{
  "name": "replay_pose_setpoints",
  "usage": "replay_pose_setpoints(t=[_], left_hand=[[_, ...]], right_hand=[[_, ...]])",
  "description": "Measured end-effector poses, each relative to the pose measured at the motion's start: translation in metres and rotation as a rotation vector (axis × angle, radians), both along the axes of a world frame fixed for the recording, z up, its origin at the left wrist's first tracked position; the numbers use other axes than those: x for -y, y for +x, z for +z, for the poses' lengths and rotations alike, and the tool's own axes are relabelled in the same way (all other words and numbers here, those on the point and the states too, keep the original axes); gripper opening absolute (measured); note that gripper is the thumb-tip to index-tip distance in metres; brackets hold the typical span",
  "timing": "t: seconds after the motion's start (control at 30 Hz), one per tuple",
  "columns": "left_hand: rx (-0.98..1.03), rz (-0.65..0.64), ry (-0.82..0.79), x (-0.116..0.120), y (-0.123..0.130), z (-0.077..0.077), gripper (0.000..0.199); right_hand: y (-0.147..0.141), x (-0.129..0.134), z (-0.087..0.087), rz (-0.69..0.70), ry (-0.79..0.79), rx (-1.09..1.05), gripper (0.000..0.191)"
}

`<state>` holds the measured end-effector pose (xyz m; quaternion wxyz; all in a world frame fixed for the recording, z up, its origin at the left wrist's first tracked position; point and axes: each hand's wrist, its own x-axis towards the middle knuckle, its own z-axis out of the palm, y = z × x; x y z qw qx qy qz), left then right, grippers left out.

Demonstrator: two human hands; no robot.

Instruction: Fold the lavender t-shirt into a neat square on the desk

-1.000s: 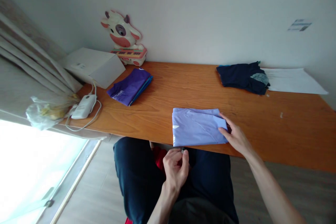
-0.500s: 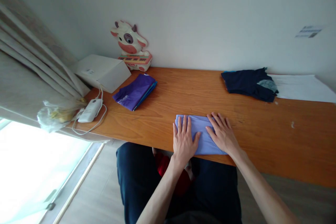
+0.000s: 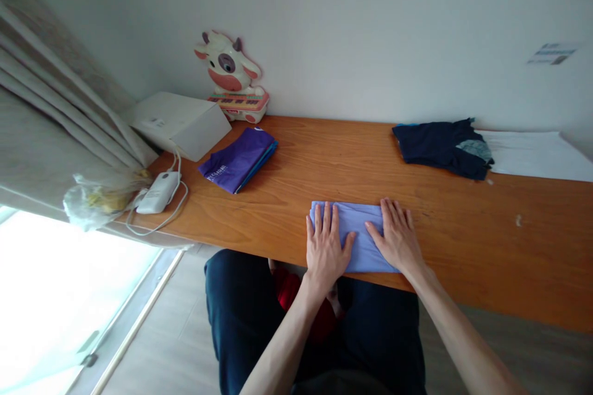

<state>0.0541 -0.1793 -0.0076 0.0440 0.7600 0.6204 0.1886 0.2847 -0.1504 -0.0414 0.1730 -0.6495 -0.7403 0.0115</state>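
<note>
1. Wooden table (image 3: 463,241): spans the view, wall behind.
2. White box (image 3: 178,123): at 10 o'clock from the hands; cow toy keyboard (image 3: 234,83) just beyond it.
3. Dark folded garment (image 3: 440,147): at 1 o'clock, well apart.
4. Purple folded garment (image 3: 238,159): at 10 o'clock.
5. Lilac folded cloth (image 3: 359,225): at the table's near edge, under both hands.
6. Left hand (image 3: 325,247): flat, fingers spread, pressing the cloth's 9 o'clock half, gripping nothing.
7. Right hand (image 3: 397,236): flat, fully open, pressing the 3 o'clock half.
</note>
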Motion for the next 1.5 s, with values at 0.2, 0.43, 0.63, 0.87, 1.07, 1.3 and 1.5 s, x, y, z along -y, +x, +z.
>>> replay_pose_setpoints(t=[0.2, 0.43, 0.63, 0.87, 1.07, 1.3, 1.5], left_hand=[[0.005, 0.006, 0.002, 0.0, 0.0, -0.002, 0.086], [0.025, 0.009, 0.012, -0.001, 0.001, -0.005, 0.106], [0.013, -0.01, 0.002, 0.0, 0.0, -0.003, 0.107], [0.006, -0.01, 0.021, 0.001, -0.001, -0.008, 0.108], [0.025, -0.02, 0.019, 0.0, -0.001, -0.005, 0.108], [0.039, -0.019, 0.025, 0.001, -0.002, -0.006, 0.106], [0.054, -0.019, -0.003, 0.0, -0.001, -0.005, 0.107]], right_hand=[[0.006, 0.005, 0.008, -0.081, 0.041, -0.011, 0.088], [0.026, 0.035, 0.019, -0.183, -0.015, 0.035, 0.072], [0.021, 0.025, 0.014, -0.129, -0.151, -0.323, 0.051], [0.027, 0.031, 0.026, -0.113, -0.292, -0.802, 0.069], [0.046, 0.029, 0.025, 0.009, -0.223, -0.799, 0.091], [0.046, 0.035, 0.02, 0.01, -0.215, -0.799, 0.058], [0.055, 0.04, 0.029, 0.121, -0.427, -0.777, 0.04]])
